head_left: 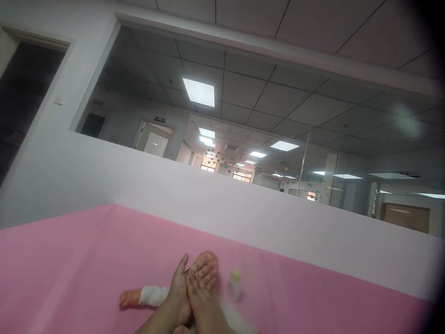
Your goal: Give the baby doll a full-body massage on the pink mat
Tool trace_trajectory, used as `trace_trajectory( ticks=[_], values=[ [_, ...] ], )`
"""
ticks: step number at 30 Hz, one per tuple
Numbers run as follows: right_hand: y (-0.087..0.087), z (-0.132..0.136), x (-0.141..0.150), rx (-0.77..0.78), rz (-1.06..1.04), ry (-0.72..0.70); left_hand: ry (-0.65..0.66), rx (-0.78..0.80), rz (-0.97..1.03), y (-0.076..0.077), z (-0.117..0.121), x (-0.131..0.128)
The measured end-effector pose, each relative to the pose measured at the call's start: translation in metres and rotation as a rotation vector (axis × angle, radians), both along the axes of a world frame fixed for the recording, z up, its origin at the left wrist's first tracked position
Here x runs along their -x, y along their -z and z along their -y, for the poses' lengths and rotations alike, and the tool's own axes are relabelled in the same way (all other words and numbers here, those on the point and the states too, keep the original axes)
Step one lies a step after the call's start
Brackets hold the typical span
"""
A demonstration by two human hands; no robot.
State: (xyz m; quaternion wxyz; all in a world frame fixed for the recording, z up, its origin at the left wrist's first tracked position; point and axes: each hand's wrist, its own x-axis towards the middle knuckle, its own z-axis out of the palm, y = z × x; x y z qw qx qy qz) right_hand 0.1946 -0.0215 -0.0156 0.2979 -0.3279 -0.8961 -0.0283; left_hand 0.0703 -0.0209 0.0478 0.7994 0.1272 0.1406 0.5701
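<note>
A baby doll lies on a pink cover, and the smooth top of its head [209, 255] shows beyond my hands. My left hand [180, 290] is over the doll's head area, thumb raised and apart, its fingers reaching across to the right. Against its palm lies my right hand [204, 299], its fingers extended and overlapping the left. Together they hide the doll's face and most of its body. To the left, the doll's hand [130, 299] sticks out of a white sleeve [153, 296]. I see nothing held in either hand.
Right of the doll's head stands or lies a small clear bottle with a yellowish top [235, 285], blurred. The pink cover [79, 260] runs up to a white wall [146, 185]. Above is a long window [243, 111] onto another room. A dark doorway [28, 102] is at the left.
</note>
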Motion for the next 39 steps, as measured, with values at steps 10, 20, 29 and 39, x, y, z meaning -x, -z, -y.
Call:
trace_trajectory(
  ticks=[10, 20, 29, 39],
  values=[
    [-0.012, 0.004, -0.005, 0.054, 0.013, -0.052, -0.044, -0.049, -0.01, 0.01, -0.021, 0.024],
    [0.007, -0.017, 0.017, 0.14, 0.098, -0.101, 0.024, -0.1, 0.056, 0.015, -0.027, 0.025],
    [-0.025, 0.034, 0.001, 0.144, -0.076, 0.074, 0.035, 0.002, -0.014, 0.015, -0.013, -0.002],
    [-0.059, 0.065, -0.001, 0.217, -0.003, -0.027, -0.115, -0.058, -0.094, 0.01, -0.019, 0.027]
  ],
)
